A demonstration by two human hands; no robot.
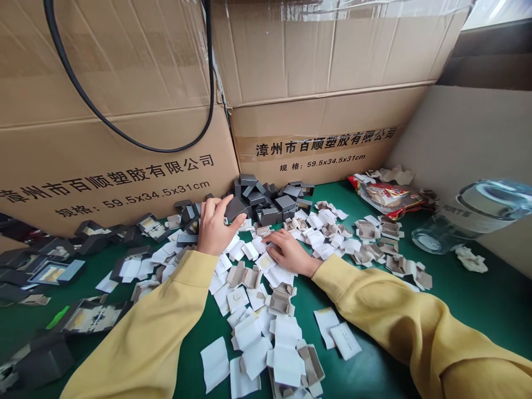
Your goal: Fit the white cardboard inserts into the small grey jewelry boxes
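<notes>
1. Two hands are at work on the green table [477, 299]. Your left hand [215, 225] is curled over a small dark grey box [233, 209], thumb on its near side and fingers across its top; you have it in a loose pinch, lifted off nothing yet as far as the view shows.
2. That box sits at the near-left edge of the pile of dark grey boxes [270, 199], which heaps up just beyond your fingertips, against the large cardboard cartons [316, 138].
3. Your right hand [287, 250] lies flat and palm-down, fingers spread a little, pressing on the white paper cards [266, 260] beneath it. It grips nothing; whether a fingertip has one card pinned I cannot tell.
4. Judging by looks, the box is light, rigid card, easy to dent at the corners. Take it by two opposite side walls rather than by the lid.
5. The cards are thin, limp and likely slippery in a heap. Slide one off by its edge instead of pinching from above.
6. Folded tan cardboard inserts [282, 302] lie among the cards just nearer you than your right wrist; they should crush easily.
7. Well off to the right of your right hand lie a red snack packet [386, 197] and a clear plastic jug [469, 213] on its side.
</notes>
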